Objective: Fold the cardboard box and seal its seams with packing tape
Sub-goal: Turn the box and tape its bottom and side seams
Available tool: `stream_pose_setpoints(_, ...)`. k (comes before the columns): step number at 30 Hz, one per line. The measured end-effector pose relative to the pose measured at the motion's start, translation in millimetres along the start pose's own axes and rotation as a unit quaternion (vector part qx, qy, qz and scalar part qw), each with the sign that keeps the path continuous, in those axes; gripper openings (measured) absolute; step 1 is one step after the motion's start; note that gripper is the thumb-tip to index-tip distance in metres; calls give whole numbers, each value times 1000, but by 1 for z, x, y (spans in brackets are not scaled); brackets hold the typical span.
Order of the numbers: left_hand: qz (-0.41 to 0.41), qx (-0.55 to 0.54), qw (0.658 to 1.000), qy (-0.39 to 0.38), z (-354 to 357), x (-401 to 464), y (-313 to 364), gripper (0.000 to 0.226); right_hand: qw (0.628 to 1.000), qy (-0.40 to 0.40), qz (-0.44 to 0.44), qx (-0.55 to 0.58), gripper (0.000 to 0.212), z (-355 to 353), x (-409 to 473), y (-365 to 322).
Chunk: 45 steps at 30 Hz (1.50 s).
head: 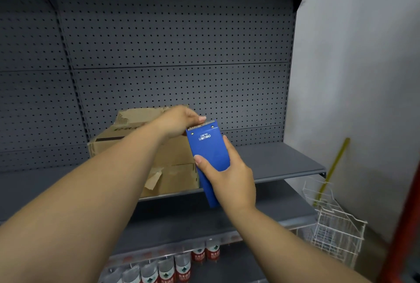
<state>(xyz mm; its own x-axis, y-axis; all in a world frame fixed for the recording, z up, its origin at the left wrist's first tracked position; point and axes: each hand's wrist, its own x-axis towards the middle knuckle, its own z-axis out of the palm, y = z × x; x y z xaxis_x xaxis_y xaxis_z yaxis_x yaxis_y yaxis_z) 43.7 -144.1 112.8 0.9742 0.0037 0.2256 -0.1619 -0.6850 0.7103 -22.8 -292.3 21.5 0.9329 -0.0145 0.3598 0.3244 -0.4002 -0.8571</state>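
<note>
While gripped by right hand [229,180], tape dispenser [208,146] before cardboard box [172,169].

The cardboard box [145,146] sits on the grey shelf [284,162].

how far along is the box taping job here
Done: the box stands folded on the shelf, though its top looks torn and a strip of old tape hangs loose at the front. In hand: the right hand grips the blue dispenser, and the left hand pinches at its toothed end, seemingly pulling tape. Left: no fresh tape shows on any seam.
</note>
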Motion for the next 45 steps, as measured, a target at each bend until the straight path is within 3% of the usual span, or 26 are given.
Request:
stream_pose_setpoints(6,27,52,997,51,-5,48,-12,34,999,26,39,-2,81,22,23,19)
stream_pose_setpoints(12,41,181,982,35,2,79,-37,36,998,17,68,-6,84,48,38,33)
stream_pose_setpoints(25,-19,245,969,8,19,111,-69,38,995,7,103,-14,83,72,57,46)
stream_pose_setpoints(29,-5,226,973,50,23,113,-82,36,994,7,109,-8,83,77,57,50)
stream_pose_setpoints(32,-8,216,968,125,19,108,-81,61,994,7,106,-10,83,80,57,52)
stream_pose_setpoints(34,70,231,961,136,21,102,-80,41,994,8,104,-7,82,81,58,53)
stream_pose_setpoints(36,120,274,948,106,24,95,-78,24,995,6,104,-7,81,81,58,53)
stream_pose_setpoints(40,92,359,928,45,23,82,-74,51,995,-4,98,-10,81,76,58,53)
stream_pose_setpoints(45,51,351,935,-22,11,84,-100,55,995,-40,85,-21,80,72,58,53)
